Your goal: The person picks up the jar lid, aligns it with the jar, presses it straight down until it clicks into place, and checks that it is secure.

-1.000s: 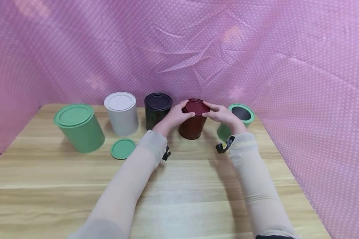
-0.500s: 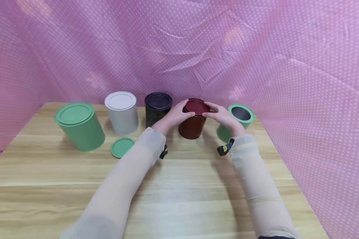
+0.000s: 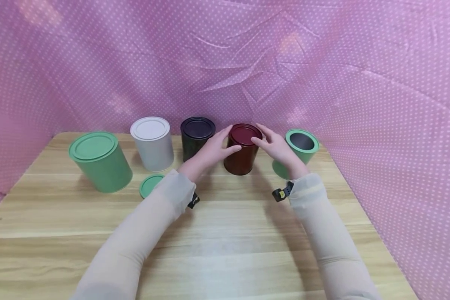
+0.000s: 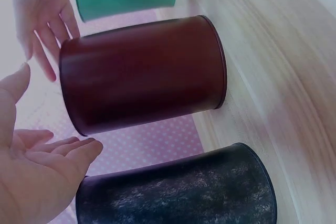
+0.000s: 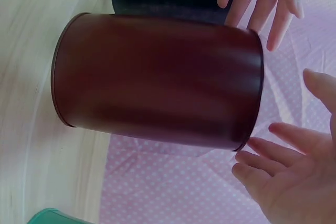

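A dark red can (image 3: 241, 160) with its lid (image 3: 245, 134) on stands upright at the back of the table, between both hands. My left hand (image 3: 211, 152) is at the can's left side, fingers spread and thumb apart from the rim; the left wrist view shows a gap between thumb and can. On the other side is my right hand (image 3: 278, 149), its fingers loosely extended around the top edge. In the right wrist view its fingertips (image 5: 247, 169) are close to the rim; whether they touch I cannot tell. Neither hand grips anything.
Left of the red can stand a black can (image 3: 196, 137), a white can (image 3: 153, 148) and a large green can (image 3: 105, 166), all lidded. A lidless green can (image 3: 308, 155) stands at right. A green lid (image 3: 149, 186) lies flat, partly behind the left sleeve.
Both hands have loosened from the red can's top and spread apart, the left one drawing back to the left and nearer. The can has stayed in place.
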{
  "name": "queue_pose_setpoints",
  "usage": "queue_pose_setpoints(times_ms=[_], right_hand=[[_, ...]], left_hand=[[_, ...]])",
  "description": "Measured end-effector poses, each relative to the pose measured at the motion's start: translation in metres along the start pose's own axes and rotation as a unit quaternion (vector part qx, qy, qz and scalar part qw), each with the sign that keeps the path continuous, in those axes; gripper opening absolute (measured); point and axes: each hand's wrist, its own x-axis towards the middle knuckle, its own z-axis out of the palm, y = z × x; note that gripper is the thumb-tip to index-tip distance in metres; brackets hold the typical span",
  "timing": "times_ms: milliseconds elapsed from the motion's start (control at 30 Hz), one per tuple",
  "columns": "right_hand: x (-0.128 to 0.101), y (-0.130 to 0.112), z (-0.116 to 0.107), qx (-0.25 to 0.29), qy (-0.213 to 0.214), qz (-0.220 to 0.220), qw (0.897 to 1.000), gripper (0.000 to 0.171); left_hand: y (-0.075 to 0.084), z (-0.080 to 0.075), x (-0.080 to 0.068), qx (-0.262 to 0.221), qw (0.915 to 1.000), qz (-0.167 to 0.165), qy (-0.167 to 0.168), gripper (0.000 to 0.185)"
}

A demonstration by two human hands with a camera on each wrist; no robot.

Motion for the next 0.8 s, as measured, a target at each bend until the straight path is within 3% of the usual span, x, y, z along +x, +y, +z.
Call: queue_pose_setpoints(times_ms=[200,467,667,800], right_hand=[[-0.014,-0.006,0.002,-0.021,-0.007,-0.031,0.999,0.065],[-0.030,-0.009,0.014,-0.034,-0.001,-0.079,0.996,0.070],[-0.039,-0.016,0.025,-0.044,-0.002,-0.110,0.993,0.070],[-0.042,-0.021,0.036,-0.053,-0.015,-0.144,0.988,0.072]], left_hand=[[-0.001,-0.006,-0.020,-0.004,0.9999,-0.008,-0.004,0.078],[-0.010,-0.021,-0.059,0.060,0.9981,0.013,0.004,0.071],[-0.019,-0.030,-0.085,0.077,0.9965,0.030,0.010,0.071],[-0.029,-0.037,-0.107,0.082,0.9963,0.021,0.016,0.070]])
